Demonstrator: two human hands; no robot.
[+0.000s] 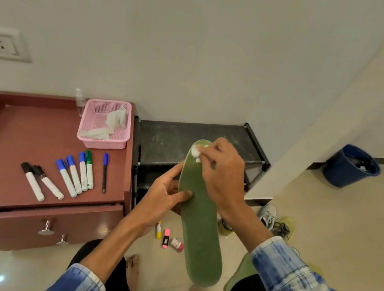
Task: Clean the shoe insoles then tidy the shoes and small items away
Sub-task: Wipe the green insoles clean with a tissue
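A long green insole [198, 225] is held up in front of me, toe end pointing away. My left hand [164, 196] grips its left edge near the middle, thumb on the top face. My right hand [221, 175] pinches a small white wipe [196, 152] and presses it on the insole's toe end. A second green insole [240, 273] lies on the floor under my right forearm. Shoes with laces [274, 221] sit on the floor to the right, partly hidden by my arm.
A brown cabinet [10, 130] with a slightly open drawer carries several markers [71, 176], a pen [104, 172], a pink basket [105, 123] of wipes and a spray bottle [79, 101]. Highlighters [166, 237] lie on the floor. A black shoe rack [174, 137] and blue bin [351, 167] stand behind.
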